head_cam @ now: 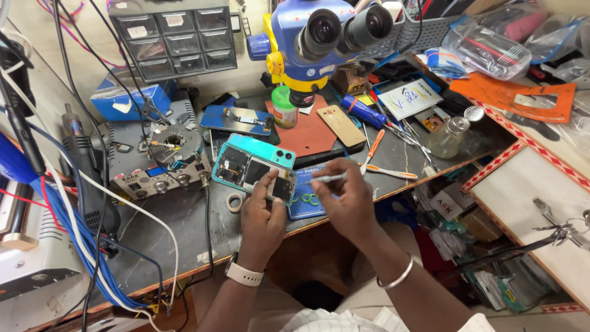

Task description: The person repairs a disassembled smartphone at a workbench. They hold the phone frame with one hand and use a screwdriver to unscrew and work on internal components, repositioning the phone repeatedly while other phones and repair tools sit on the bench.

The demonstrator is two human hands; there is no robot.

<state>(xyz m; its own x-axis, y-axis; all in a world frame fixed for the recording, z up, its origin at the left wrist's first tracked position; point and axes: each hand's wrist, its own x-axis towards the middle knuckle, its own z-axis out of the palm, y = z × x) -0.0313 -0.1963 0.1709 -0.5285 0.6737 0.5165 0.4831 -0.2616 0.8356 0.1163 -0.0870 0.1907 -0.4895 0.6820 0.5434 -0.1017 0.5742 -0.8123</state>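
Cluttered with cables, tools and spare parts, a dark repair workbench [184,215] filled the view from above. Near its front edge lay an opened turquoise smartphone [254,167] with its back cover removed, so the dark boards and metal shields inside faced up. Its long axis ran slantwise, from the upper left toward the lower right, with the lower right end nearest the person. The left hand [261,212], wearing a pale wristwatch [244,274], pressed its fingers closed on that near end, apparently to steady the phone while it was worked on. The right hand [347,197], with a thin silver bangle [396,278] on its wrist, pinched a slim silver tool [327,178], whether tweezers or a small driver could not be told, held almost level with its tip pointing left toward the phone's exposed corner. Under the phone's near end a blue work mat [305,206] showed, and a small roll of tape [234,201] sat just to its left. Farther left stood a grey soldering station [157,163] with knobs. Behind the phone lay a brown rubber pad [310,132], a gold-coloured phone back [341,125] and another blue phone [236,120]. A blue and yellow stereo microscope [319,37] rose above them, beside a grey cabinet of small drawers [175,40]. To the right stood a small glass bottle [447,136].
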